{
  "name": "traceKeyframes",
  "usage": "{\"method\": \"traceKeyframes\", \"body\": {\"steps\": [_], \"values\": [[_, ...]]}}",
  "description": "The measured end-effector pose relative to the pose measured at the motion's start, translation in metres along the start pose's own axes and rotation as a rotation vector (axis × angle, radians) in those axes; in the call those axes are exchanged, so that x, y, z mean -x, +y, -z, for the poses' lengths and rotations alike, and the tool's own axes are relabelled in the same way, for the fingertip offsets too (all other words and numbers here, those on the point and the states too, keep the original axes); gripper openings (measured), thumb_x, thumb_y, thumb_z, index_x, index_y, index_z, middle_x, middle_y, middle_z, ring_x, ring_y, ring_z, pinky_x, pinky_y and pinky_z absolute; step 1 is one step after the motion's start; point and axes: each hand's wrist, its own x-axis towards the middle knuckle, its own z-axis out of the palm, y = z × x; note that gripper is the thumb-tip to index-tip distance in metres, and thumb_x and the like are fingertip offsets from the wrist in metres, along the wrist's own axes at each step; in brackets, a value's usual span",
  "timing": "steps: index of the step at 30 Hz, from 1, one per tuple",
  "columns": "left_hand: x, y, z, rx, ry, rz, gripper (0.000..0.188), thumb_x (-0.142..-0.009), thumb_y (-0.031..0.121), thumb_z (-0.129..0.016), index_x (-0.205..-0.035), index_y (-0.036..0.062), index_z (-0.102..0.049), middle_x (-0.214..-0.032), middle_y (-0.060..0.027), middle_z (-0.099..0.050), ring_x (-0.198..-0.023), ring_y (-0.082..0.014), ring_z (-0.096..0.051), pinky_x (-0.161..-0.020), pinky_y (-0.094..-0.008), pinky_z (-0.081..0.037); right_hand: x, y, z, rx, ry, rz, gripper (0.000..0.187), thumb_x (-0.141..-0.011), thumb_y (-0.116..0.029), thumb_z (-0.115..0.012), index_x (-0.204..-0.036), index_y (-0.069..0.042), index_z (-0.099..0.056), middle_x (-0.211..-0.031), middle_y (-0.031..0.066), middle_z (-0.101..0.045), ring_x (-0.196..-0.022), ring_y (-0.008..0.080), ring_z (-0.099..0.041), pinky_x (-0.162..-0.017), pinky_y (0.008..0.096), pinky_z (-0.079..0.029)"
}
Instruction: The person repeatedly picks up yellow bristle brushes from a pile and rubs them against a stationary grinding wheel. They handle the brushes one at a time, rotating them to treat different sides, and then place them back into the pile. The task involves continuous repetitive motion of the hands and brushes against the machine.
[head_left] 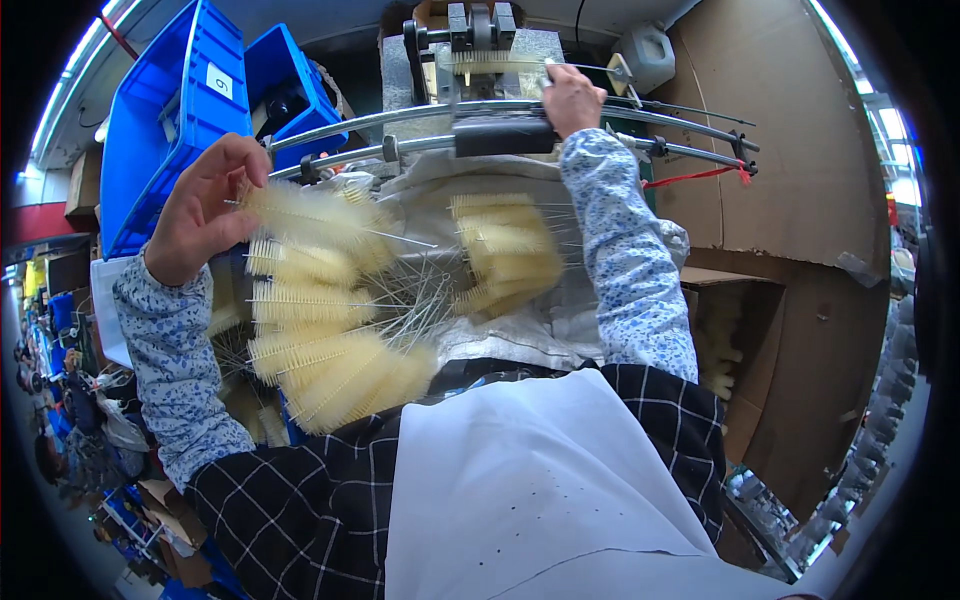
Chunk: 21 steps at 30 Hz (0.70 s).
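My left hand (pixel 205 210) pinches the tip of a pale-bristled wire brush (pixel 315 216) between thumb and fingers. The brush lies out to the right, its bare wire stem over a fanned pile of similar brushes (pixel 310 305). A second bunch of brushes (pixel 505 250) rests on pale cloth, nearer my right forearm. At the far side, my right hand (pixel 573 98) is closed at the machine (pixel 480 30), beside another brush (pixel 495 63) lying crosswise under its rollers. That brush's wire runs past my fingers to the right; what they grip is hidden.
Two curved metal rails (pixel 400 118) cross in front of the machine, with a black cylinder (pixel 505 130) at the middle. Blue bins (pixel 175 120) stand at far left, a large cardboard sheet (pixel 780 120) at right. A white jug (pixel 645 55) sits behind; a red ribbon (pixel 700 175) hangs from the rail.
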Motion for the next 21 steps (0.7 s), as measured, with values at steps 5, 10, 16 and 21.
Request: {"method": "traceKeyframes", "body": {"steps": [5,10,16,21], "values": [[0.007,-0.001,0.003,0.055,0.068,0.024,0.034,-0.069,0.015,-0.054,-0.099,0.0059,-0.041,-0.090,-0.0014,-0.038,-0.082,-0.0090,-0.041,-0.074,-0.0235,-0.035,-0.007,0.070,0.004,0.002,0.037,0.001,0.027,-0.078,-0.023,-0.054,-0.104,-0.017,-0.059,-0.101,0.0015,-0.059,-0.093,0.0213,-0.057,-0.077,0.0436,-0.040],[0.009,-0.002,0.002,0.044,0.111,-0.001,0.034,-0.071,0.016,-0.051,-0.101,0.0055,-0.041,-0.091,-0.0017,-0.039,-0.079,-0.0076,-0.042,-0.071,-0.0217,-0.036,-0.032,0.107,0.020,0.022,-0.131,-0.047,0.028,-0.080,-0.033,-0.053,-0.105,-0.021,-0.059,-0.106,0.0039,-0.058,-0.096,0.0233,-0.054,-0.083,0.0399,-0.040],[-0.008,-0.003,-0.009,0.064,0.016,0.022,0.034,-0.073,0.017,-0.050,-0.105,0.0066,-0.041,-0.091,-0.0025,-0.042,-0.077,-0.0079,-0.045,-0.072,-0.0217,-0.039,-0.042,0.139,0.033,0.095,-0.199,0.157,0.025,-0.084,-0.029,-0.047,-0.103,-0.020,-0.060,-0.105,0.0048,-0.058,-0.096,0.0280,-0.053,-0.082,0.0376,-0.041],[-0.028,-0.004,-0.024,0.121,-0.035,-0.054,0.031,-0.076,0.015,-0.048,-0.104,0.0057,-0.042,-0.092,-0.0019,-0.042,-0.079,-0.0081,-0.045,-0.073,-0.0220,-0.039,-0.016,0.139,0.100,-0.519,-0.601,0.102,0.030,-0.083,-0.020,-0.052,-0.110,-0.007,-0.054,-0.106,0.0086,-0.057,-0.100,0.0200,-0.052,-0.082,0.0316,-0.043]]}}
